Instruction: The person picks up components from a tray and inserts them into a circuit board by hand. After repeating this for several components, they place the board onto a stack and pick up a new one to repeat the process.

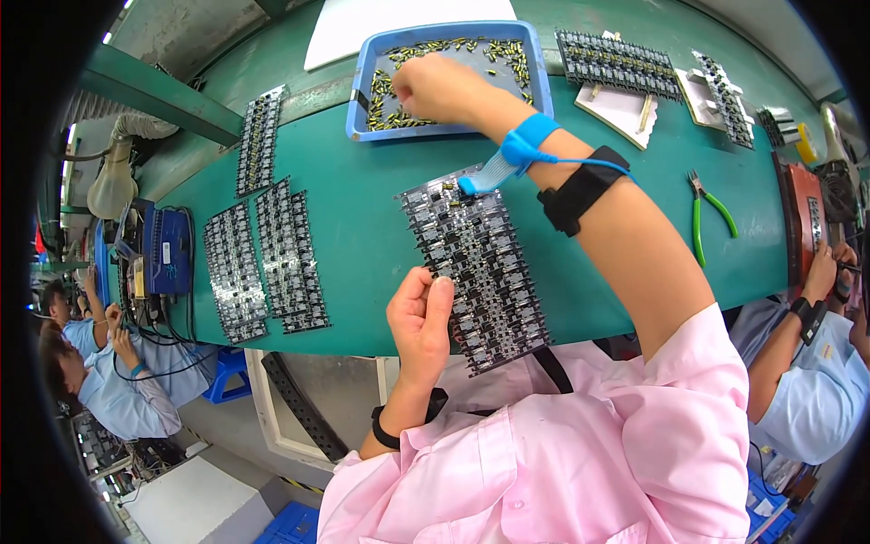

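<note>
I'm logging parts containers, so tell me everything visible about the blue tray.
The blue tray is shallow, rectangular and plastic-looking, with raised walls and a grey floor. It sits upright, far back on the green table. Many small yellowish parts lie inside, mostly near the edges. The right hand is over it, contact unclear.

The only view comes from the head of the person, from the left one of two cameras worn side by side. It looks steeply down and also forward, over the green table [358,218]. The lens is very wide, so the table's edges bend, and darkness surrounds the rounded picture. The camera is near to the body: the pink shirt [544,462] fills much of the bottom. The left hand [424,319] is just below the middle, and the right hand [441,89] is near the top. At the sides, the view reaches co-workers [807,385], who appear smaller.
</note>
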The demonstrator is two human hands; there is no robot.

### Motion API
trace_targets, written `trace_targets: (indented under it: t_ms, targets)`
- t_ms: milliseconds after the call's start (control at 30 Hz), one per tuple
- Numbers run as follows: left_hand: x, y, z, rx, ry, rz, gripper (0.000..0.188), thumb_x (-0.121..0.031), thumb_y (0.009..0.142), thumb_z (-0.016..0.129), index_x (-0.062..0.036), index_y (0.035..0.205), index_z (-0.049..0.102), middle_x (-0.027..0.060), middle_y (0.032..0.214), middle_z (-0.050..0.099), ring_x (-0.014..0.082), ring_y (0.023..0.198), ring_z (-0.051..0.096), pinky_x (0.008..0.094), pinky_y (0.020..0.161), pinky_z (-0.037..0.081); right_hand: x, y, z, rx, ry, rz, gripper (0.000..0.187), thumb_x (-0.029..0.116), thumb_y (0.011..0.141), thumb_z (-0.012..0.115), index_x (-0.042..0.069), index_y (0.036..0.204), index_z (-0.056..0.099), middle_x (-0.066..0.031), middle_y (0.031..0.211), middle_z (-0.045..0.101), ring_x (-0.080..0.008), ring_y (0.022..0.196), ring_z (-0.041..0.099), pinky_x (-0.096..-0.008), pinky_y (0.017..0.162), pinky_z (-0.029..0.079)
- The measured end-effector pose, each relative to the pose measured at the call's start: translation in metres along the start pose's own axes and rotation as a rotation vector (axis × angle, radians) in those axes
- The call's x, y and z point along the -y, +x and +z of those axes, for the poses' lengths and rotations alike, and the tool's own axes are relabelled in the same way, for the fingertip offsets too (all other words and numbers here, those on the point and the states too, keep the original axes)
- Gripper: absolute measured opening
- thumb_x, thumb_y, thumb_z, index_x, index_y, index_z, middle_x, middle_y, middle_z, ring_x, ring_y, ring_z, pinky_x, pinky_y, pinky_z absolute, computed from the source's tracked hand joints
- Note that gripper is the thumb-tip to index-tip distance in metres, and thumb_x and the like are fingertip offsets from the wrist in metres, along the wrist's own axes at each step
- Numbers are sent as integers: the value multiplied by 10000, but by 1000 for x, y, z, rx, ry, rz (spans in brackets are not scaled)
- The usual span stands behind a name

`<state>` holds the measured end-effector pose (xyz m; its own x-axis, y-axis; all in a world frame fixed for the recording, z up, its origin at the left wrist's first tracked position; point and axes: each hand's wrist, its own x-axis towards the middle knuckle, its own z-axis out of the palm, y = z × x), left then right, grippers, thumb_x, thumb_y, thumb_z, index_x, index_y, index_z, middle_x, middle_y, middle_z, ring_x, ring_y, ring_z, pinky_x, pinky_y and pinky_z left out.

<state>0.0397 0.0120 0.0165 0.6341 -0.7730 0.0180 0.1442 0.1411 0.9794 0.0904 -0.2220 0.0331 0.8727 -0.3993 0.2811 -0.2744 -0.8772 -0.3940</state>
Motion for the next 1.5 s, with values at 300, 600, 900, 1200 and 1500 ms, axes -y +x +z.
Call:
trace_targets:
  t_ms: [300,600,900,1200,1500]
  targets:
    - [3,1,5,28,-14,-9,177,-90,806,461,-65,657,370,-81,541,295,-11,482,226,167,404,161,-17,-15,-42,37,373,285,152,105,693,494,-2,771,569,-61,580,547,-81,430,483,-185,424,392]
    - [1,-3,7,82,-28,-87,166,-88,808,457,-56,665,381,-75,519,309,-14,450,243,168,379,171,45,-125,-95,94,1070,305,133,59,725,462,-16,792,549,-67,631,550,-66,400,448,-178,367,336]
    - [16,-8,16,183,100,-1,157,-56,785,480,-40,662,382,-61,478,318,1,423,238,180,365,177,60,-178,-76,-114,1152,655,66,-8,713,503,-16,771,533,-69,654,545,-71,441,460,-169,395,343]
    - [15,-9,18,208,168,29,152,-30,764,497,-23,664,383,-26,460,322,19,409,261,197,351,200,64,-185,-53,-339,491,346,91,-64,661,547,-10,734,535,-28,624,486,-70,524,434,-178,454,336]
    - [17,-8,17,228,205,68,146,-34,763,500,-18,668,390,-10,456,325,41,398,271,214,349,213,66,-184,-50,-361,403,293,101,-69,649,548,-4,726,541,-46,636,493,-92,524,439,-193,468,353]
